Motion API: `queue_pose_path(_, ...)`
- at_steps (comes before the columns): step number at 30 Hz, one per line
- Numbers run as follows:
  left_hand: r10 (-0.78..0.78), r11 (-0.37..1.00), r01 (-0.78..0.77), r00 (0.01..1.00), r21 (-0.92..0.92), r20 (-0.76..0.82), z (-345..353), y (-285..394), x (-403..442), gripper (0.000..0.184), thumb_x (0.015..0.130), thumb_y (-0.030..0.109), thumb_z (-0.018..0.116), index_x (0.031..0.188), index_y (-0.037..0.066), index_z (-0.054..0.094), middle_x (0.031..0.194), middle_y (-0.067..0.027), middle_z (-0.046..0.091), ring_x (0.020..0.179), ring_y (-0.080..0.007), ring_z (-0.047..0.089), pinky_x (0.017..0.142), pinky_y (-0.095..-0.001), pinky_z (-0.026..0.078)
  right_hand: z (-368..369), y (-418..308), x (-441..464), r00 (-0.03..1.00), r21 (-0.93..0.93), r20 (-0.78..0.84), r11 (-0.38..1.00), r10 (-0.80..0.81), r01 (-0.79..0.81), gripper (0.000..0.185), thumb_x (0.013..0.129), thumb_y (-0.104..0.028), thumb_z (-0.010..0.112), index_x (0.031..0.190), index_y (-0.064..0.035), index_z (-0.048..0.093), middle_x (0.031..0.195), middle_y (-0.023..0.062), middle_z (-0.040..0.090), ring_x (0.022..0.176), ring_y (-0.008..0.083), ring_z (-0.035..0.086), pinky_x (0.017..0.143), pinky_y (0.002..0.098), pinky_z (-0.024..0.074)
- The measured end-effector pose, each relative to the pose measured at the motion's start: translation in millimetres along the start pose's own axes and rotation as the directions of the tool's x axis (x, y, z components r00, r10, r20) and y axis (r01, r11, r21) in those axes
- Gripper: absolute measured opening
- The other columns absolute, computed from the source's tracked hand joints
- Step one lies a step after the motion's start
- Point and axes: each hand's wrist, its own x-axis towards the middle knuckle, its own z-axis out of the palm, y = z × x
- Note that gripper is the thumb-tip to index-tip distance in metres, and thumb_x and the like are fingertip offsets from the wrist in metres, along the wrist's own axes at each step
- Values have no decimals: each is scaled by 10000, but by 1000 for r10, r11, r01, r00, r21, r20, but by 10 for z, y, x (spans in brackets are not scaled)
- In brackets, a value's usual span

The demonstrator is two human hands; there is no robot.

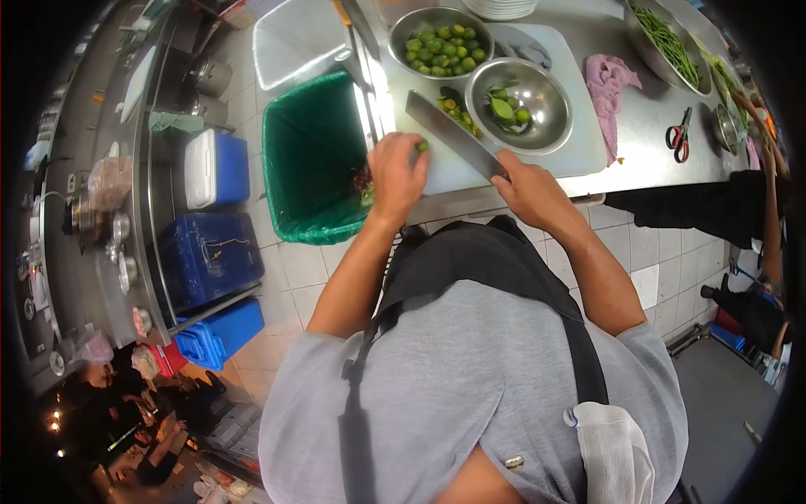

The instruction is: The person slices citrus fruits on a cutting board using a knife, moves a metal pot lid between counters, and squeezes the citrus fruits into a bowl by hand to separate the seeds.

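While the lime [422,145] is pinched by the left hand [395,175] over the board [457,175], near the knife [454,134] gripped in the right hand [535,195], a cut could be caused if the lime is rolled.

From here I see a broad knife [453,133] in the right hand [531,191], blade slanting toward upper left. One small green fruit [422,145], seemingly whole, is in the left hand [398,172]. Green fruits [441,52] heap the top-centre steel bowl [401,30]; some lie in the bowl [550,113] lower right of it.
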Motion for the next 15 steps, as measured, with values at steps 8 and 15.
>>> queue_pose_path(8,56,987,-62,997,-146,-48,-17,-98,-102,188,849,56,767,1024,50,698,1069,-101,726,1045,-303,649,920,-411,482,37,-52,-72,1000,-8,-21,1000,-14,14,235,1015,-180,568,1174,-47,457,907,287,686,872,535,637,771,629,458)
queue_pose_path(15,-36,989,35,999,-144,-5,-35,-8,-11,160,846,49,761,996,42,705,992,-109,705,970,-319,638,883,-409,496,41,-43,-100,997,-26,-22,997,-68,67,226,1015,-183,572,1162,-53,459,893,273,683,861,529,634,758,621,458)
